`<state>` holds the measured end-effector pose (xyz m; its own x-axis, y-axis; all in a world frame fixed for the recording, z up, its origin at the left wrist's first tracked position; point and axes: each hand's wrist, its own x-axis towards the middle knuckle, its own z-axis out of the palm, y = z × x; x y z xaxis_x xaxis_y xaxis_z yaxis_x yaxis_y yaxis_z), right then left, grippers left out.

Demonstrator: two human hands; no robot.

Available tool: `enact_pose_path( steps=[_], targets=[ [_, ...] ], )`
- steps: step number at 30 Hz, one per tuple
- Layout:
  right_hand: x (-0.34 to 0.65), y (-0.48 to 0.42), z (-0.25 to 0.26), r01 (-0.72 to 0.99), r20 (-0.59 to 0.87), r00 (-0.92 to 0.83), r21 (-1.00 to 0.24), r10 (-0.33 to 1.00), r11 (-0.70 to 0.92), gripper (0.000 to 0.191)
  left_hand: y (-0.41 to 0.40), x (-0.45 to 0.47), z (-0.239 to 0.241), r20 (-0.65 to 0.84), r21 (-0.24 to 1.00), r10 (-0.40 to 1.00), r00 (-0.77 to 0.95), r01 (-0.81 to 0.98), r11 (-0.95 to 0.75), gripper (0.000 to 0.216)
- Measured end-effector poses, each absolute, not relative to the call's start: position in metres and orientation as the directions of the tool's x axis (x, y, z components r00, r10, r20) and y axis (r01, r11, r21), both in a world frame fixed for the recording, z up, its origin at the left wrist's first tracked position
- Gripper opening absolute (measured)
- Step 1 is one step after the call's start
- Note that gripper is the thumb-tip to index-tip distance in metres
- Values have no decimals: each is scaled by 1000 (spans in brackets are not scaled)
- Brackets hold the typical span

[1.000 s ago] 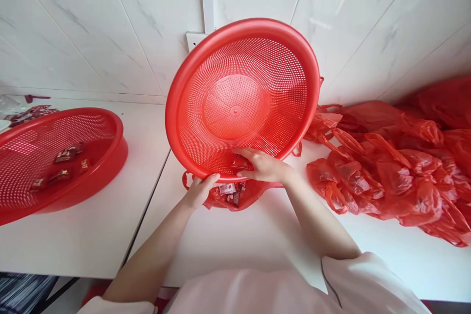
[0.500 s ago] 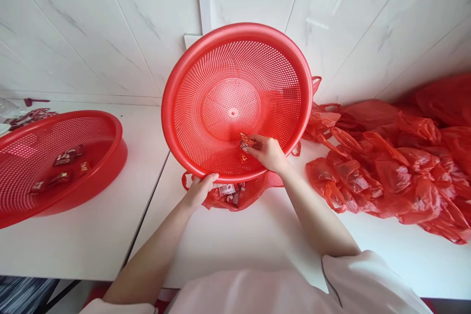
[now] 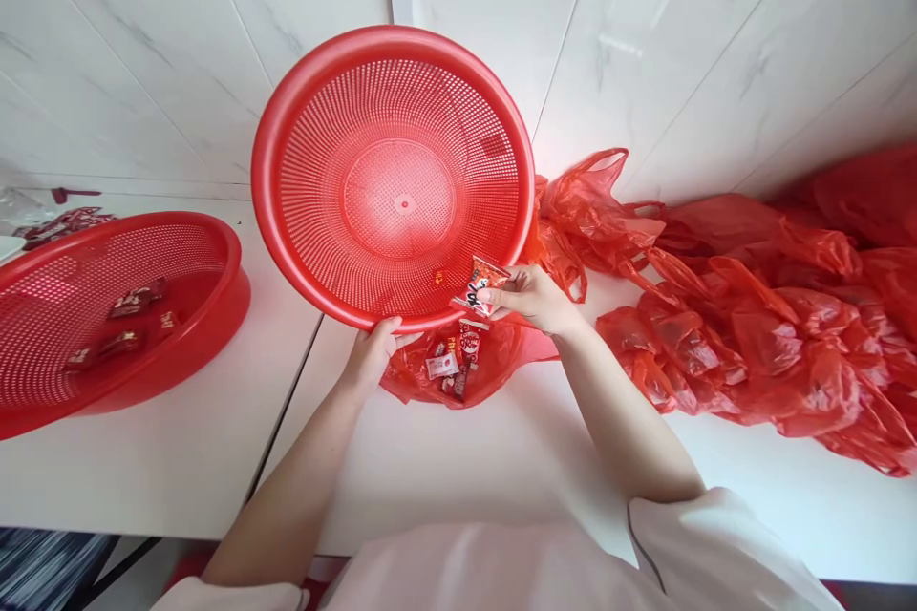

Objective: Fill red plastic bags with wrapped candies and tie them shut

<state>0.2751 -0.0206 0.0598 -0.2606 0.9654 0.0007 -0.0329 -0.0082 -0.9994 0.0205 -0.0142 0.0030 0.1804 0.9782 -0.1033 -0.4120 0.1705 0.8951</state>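
My left hand grips the near rim of a round red plastic colander, which is tilted so its inside faces me. Between the thumb and fingers of my right hand is a small red snack packet with black and white print, held at the colander's lower right rim. A small orange-yellow wrapped piece lies in the colander. Below the rim, an open red plastic bag sits on the table with several wrapped snacks inside, among them a white packet and red ones.
On the left, another red colander holds several dark red packets. Filled red plastic bags are heaped along the right. A tiled wall stands behind the white table, which has a seam left of the bag.
The colander has moved left with my left hand, showing more of the bag. My right hand has brought the snack packet from inside the colander to its near rim.
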Motion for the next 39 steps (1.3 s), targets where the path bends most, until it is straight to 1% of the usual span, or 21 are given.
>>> enact_pose_path(
  steps=[3, 8, 10, 13, 14, 16, 19, 22, 25, 27, 29, 31, 33, 34, 36, 39],
  targets=[
    [274, -21, 61, -19, 16, -230, -1000, 973, 12, 39, -10, 15, 1, -71, 903, 984, 165, -409, 134, 30],
    [272, -26, 67, 30, 99, -302, -993, 948, 113, 39, -7, 12, 3, -59, 903, 989, 135, -415, 111, 37],
    [270, -28, 69, 70, 112, -367, -987, 923, 148, 40, -6, 11, 3, -50, 901, 989, 138, -421, 104, 37],
    [269, -31, 69, 184, 57, -516, -967, 855, 176, 43, -5, 11, 3, -40, 899, 988, 152, -426, 102, 37],
    [269, -32, 68, 231, 49, -535, -952, 843, 202, 44, -5, 11, 3, -39, 899, 987, 156, -426, 103, 37],
    [270, -32, 67, 333, 87, -487, -902, 869, 276, 42, -5, 10, 3, -34, 905, 989, 143, -416, 91, 39],
    [272, -31, 65, 475, 203, -342, -805, 918, 355, 32, -5, 8, 2, -23, 923, 994, 110, -378, 63, 43],
    [270, -30, 63, 618, 299, -273, -674, 914, 405, 26, -8, 10, 2, -30, 933, 989, 144, -351, 79, 42],
    [264, -28, 57, 712, 365, -337, -504, 868, 489, 33, -16, 16, 3, -71, 925, 971, 230, -348, 150, 35],
    [259, -25, 48, 737, 350, -418, -409, 838, 538, 44, -22, 21, 3, -110, 915, 951, 290, -345, 211, 31],
    [256, -23, 41, 742, 300, -472, -372, 829, 557, 50, -25, 25, 3, -149, 909, 941, 306, -333, 252, 30],
    [254, -22, 37, 693, 258, -529, -419, 809, 587, 43, -26, 26, 3, -179, 909, 945, 274, -321, 265, 33],
    [253, -23, 38, 591, 244, -592, -516, 768, 620, 37, -25, 25, 4, -192, 916, 952, 239, -304, 261, 36],
    [253, -24, 40, 546, 249, -596, -572, 764, 612, 37, -24, 24, 6, -193, 920, 953, 232, -296, 258, 36],
    [252, -26, 44, 490, 239, -536, -693, 809, 529, 36, -22, 22, 8, -190, 923, 954, 232, -290, 254, 36],
    [252, -29, 46, 376, 148, -423, -869, 894, 322, 38, -20, 20, 11, -164, 912, 953, 256, -329, 245, 36]
  ],
)
